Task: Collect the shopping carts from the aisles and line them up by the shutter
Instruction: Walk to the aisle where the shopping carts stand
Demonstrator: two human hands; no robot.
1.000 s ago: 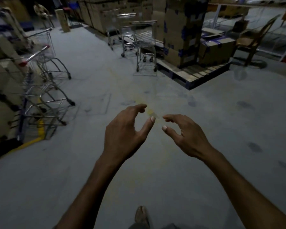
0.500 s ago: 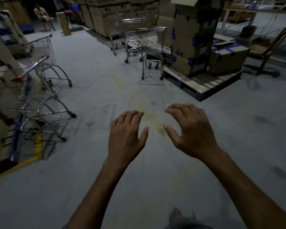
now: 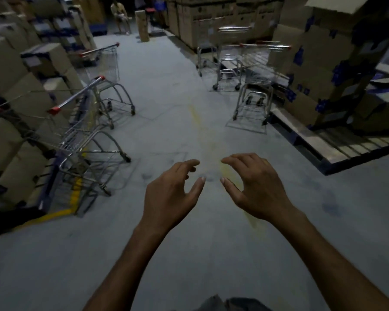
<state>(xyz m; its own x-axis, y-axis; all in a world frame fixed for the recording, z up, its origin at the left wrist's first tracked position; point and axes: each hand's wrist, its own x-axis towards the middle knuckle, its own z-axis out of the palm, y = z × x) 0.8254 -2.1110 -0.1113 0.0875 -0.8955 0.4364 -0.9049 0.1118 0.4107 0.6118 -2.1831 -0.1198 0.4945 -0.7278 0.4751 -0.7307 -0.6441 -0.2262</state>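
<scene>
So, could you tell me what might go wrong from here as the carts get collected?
Both the left hand and right hand are empty, with carts scattered on both sides.
1. The wooden pallet juts into the floor beside the nearest right cart; wheels or feet could catch on it.
2. The left cart sits tight against stacked boxes; pulling it may snag them.

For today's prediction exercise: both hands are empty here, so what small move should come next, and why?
Probably step forward-left and reach for the red-tipped handle of the nearest cart. Left hand and right hand hover open, holding nothing, and that cart stands closest.
</scene>
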